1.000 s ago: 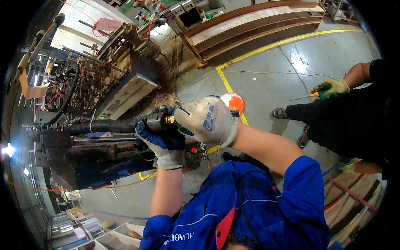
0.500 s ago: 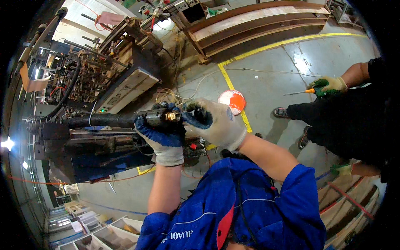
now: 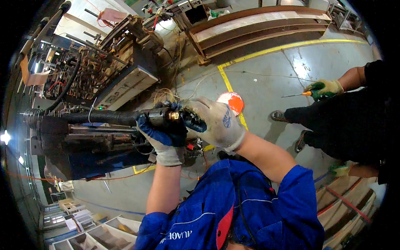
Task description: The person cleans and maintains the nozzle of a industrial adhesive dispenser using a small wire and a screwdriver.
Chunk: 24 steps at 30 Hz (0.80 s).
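Note:
A black cylindrical torch-like head [image 3: 153, 118] sits at the end of a thick black hose [image 3: 106, 117], lying roughly level. My left hand [image 3: 163, 141], in a grey glove with a blue-coated palm, wraps around this head from below. A shiny brass fitting [image 3: 173, 115] shows at the head's right end. Right beside the brass is my right hand [image 3: 216, 121], in the same sort of glove, its coating dirty and blackened. Its fingers are curled closed at the fitting's end, and what lies inside them is hidden.
A black machine arm [image 3: 54, 133] carries the hose at left, below a cluttered machine [image 3: 133, 66]. A red and white round lid [image 3: 231, 103] lies on the floor. At right, another person's gloved hand [image 3: 327, 89] holds an orange-handled screwdriver [image 3: 306, 93]. A wooden rack [image 3: 258, 31] stands behind.
My right hand has turned at the fitting's end, showing more of the glove's back. My left hand keeps its grip. The whole view has shifted slightly.

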Tool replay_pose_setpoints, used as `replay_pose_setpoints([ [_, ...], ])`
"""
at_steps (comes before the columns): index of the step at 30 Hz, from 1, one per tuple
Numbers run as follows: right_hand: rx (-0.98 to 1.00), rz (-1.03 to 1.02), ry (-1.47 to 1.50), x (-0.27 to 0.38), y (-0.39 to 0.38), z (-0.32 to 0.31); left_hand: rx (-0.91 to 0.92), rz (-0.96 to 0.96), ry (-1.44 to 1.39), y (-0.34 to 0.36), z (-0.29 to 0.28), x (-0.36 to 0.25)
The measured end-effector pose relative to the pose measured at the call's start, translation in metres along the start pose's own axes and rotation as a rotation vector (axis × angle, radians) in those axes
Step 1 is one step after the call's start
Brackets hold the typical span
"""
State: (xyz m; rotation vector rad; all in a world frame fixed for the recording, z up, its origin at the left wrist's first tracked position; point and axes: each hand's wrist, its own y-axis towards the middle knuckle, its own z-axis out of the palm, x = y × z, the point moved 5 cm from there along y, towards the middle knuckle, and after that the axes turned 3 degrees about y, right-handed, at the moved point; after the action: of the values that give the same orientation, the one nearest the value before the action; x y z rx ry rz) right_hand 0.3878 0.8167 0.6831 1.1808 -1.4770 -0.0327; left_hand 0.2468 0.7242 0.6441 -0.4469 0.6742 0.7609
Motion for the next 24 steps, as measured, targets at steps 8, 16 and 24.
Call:
replay_pose_setpoints([
  [8, -0.018, -0.082, -0.171, 0.009, 0.008, 0.004, -0.038, 0.020, 0.037, -0.001, 0.011, -0.002],
  [16, 0.070, -0.251, -0.120, -0.002, 0.019, 0.003, -0.036, -0.015, 0.024, -0.004, 0.010, -0.003],
  [24, 0.028, -0.164, 0.032, -0.007, 0.007, 0.004, -0.004, 0.011, 0.104, 0.001, 0.001, -0.004],
])
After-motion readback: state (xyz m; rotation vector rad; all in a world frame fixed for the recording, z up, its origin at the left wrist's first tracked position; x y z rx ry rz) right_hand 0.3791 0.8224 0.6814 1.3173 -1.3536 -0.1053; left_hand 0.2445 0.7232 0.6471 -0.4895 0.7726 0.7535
